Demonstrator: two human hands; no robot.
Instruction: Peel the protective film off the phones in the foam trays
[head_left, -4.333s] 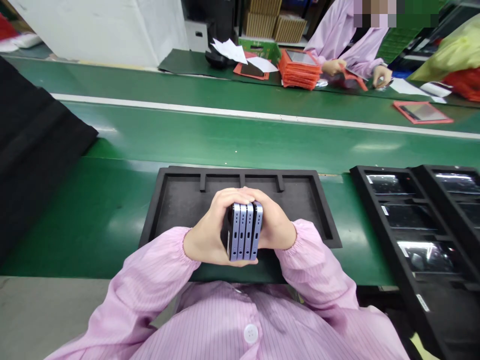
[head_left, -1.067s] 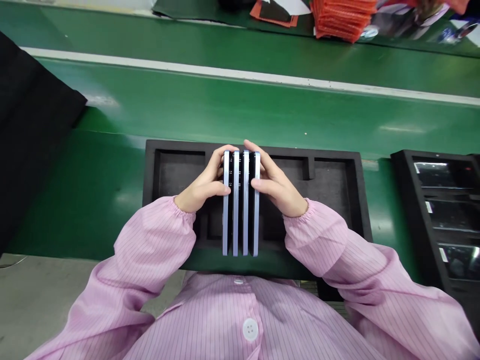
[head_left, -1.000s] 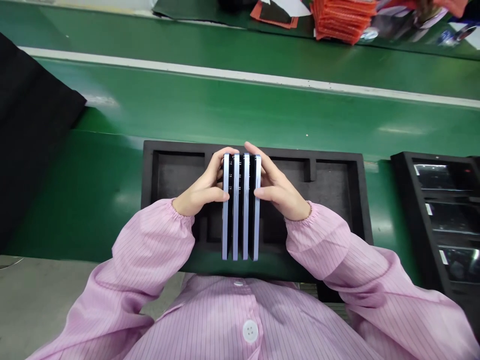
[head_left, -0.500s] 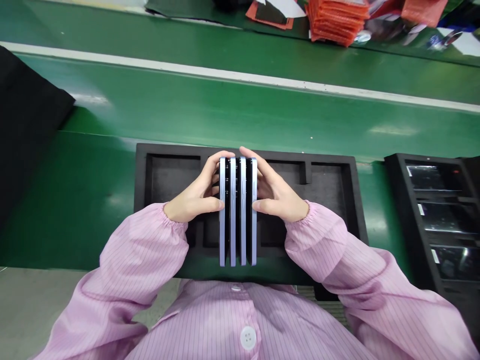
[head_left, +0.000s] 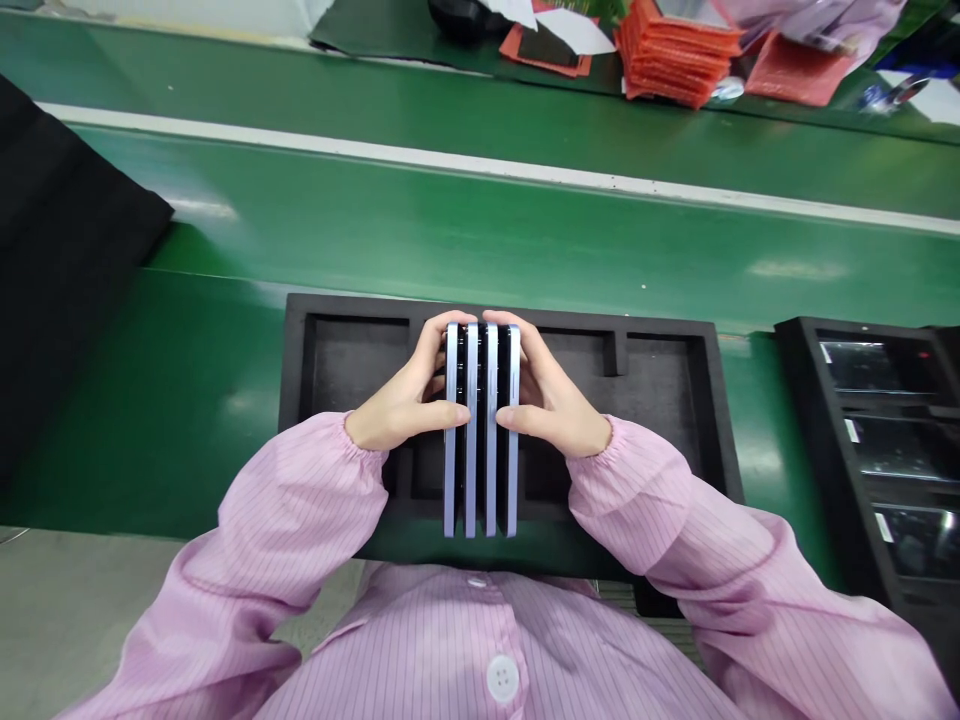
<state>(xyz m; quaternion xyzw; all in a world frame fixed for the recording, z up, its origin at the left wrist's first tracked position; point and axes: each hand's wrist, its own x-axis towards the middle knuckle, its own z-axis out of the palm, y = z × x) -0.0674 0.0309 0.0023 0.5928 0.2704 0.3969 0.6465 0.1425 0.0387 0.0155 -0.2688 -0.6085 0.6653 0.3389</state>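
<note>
Between both hands I hold a stack of several lilac phones (head_left: 481,430), pressed together side by side with their long edges facing up. My left hand (head_left: 409,395) grips the stack's left face, thumb along the side and fingers curled over the far end. On the right face sits my right hand (head_left: 551,400), holding in the same way. The stack hovers over a black foam tray (head_left: 345,345) with bare compartments, lying on the green bench in front of me.
At the right stands a second black tray (head_left: 870,420) with phones in its slots. A green conveyor belt (head_left: 480,230) runs behind. Across it lie a pile of red sleeves (head_left: 675,55) and papers, with another person's pink sleeve nearby. Black material (head_left: 60,260) covers the left.
The stack turned from end-on to lying lengthwise toward me. Over the last second it stayed almost still; my thumbs closed in a little on its sides.
</note>
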